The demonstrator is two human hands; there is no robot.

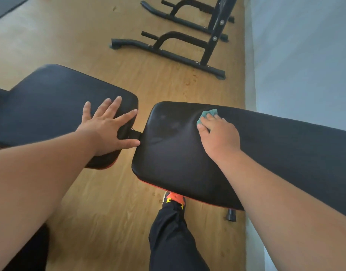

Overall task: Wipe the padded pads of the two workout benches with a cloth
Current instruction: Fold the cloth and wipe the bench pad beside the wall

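Below, two black padded pads sit end to end over a wood-grain floor, a narrow gap between them. The left hand lies flat with fingers spread on the left pad. The right hand presses a teal cloth onto the right pad, fingers curled over it. A black steel frame stands beyond, beside a pale wall.

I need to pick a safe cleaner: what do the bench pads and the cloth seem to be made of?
The right bench pad looks like black vinyl or faux leather: smooth, with a soft sheen and creases where the right hand presses. The left bench pad looks alike, duller. The cloth seems a teal, nubby microfibre or terry, though that is uncertain.
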